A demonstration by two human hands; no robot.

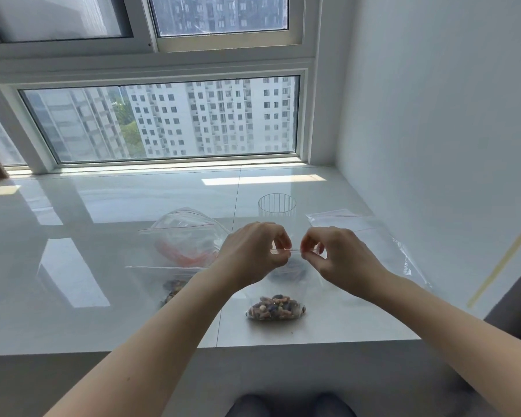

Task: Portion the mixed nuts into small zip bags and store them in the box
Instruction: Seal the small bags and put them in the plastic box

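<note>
While hands (286,251) pinch one zip bag (289,270), another (275,307) holds nuts.

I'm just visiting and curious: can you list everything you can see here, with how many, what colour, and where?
Small clear zip bag with a red seal line: one, held up over the middle of the ledge, dark nuts inside.
Small filled bag of mixed nuts: one, brown and dark, lying near the front edge.
Large clear zip bags: two, left of centre; the rear one holds something orange-red, the front one some nuts.
Ribbed clear glass: one, behind the hands.
Flat empty clear bags: unclear count, at right.
White glossy ledge: one, below the window.
Left hand: pinches the bag's top.
Right hand: pinches the bag's top.
</note>
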